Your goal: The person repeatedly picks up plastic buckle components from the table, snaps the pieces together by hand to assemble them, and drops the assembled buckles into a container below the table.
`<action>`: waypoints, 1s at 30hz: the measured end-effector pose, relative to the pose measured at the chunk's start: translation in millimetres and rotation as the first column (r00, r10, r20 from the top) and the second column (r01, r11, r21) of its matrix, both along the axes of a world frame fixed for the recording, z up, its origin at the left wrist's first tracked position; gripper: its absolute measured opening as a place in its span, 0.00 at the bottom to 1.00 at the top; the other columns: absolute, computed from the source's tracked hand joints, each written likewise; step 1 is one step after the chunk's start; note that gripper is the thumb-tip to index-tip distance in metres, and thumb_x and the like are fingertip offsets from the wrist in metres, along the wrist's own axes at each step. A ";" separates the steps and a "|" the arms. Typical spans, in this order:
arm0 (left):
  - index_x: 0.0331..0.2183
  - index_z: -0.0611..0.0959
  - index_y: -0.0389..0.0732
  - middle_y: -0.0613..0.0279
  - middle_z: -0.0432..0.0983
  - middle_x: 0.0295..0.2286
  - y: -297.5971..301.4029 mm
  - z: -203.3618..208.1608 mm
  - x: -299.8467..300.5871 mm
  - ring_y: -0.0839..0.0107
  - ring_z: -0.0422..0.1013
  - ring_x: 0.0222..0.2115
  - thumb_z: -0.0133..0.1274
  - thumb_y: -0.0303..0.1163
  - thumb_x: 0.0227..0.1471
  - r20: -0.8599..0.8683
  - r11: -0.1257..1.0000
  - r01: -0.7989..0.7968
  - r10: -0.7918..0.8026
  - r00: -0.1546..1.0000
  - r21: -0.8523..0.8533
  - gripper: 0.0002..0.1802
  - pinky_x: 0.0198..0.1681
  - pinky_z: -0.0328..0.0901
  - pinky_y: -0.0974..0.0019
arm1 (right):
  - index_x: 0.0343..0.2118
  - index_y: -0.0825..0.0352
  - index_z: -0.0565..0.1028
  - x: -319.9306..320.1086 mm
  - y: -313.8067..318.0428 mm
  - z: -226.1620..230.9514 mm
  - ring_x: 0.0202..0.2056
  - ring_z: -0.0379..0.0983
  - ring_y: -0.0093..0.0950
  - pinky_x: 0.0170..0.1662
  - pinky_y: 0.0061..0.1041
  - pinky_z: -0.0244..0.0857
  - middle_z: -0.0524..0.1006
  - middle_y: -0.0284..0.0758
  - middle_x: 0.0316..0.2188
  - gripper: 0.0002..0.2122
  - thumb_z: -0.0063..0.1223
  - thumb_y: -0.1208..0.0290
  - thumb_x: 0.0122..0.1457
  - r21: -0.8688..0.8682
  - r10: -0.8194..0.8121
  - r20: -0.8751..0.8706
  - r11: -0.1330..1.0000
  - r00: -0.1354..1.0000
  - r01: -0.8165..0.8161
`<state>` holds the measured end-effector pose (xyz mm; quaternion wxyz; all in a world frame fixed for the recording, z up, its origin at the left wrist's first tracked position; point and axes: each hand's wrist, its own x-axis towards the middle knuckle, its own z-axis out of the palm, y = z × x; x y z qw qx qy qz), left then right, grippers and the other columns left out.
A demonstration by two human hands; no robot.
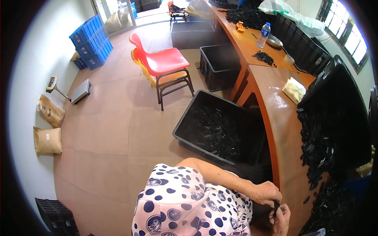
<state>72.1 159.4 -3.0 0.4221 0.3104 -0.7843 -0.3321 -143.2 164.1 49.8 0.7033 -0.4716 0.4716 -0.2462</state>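
Close together at the table's edge, both hands meet over a small dark piece (276, 206), apparently black plastic like the pieces piled nearby. My left hand (264, 192) has its fingers pinched on the piece from above. From below, my right hand (280, 221) closes its thumb and fingertips on the same piece. Its exact shape is mostly hidden by the fingers. To the right of the hands, a heap of black pieces (325, 204) lies on the wooden table (284, 129). A black bin (189, 135) holding many similar pieces stands on the floor beside the table.
A tipped black crate (338, 106) rests on the table, near a paper packet (294, 90), a water bottle (264, 35) and a metal bowl (274, 41). Stacked red and yellow chairs (167, 61), another black bin (220, 70), a platform scale (80, 91) and blue crates (92, 45) occupy the floor.
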 end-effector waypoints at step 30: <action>0.49 0.70 0.38 0.58 0.74 0.30 -89.5 -8.6 -71.3 0.70 0.72 0.22 0.48 0.31 0.57 -0.584 0.298 0.540 0.079 0.808 0.787 0.18 0.28 0.72 0.65 | 0.47 0.71 0.65 -21.2 -53.5 -57.3 0.24 0.70 0.24 0.24 0.16 0.65 0.72 0.38 0.27 0.17 0.40 0.60 0.65 0.163 -0.246 0.485 0.968 0.839 0.190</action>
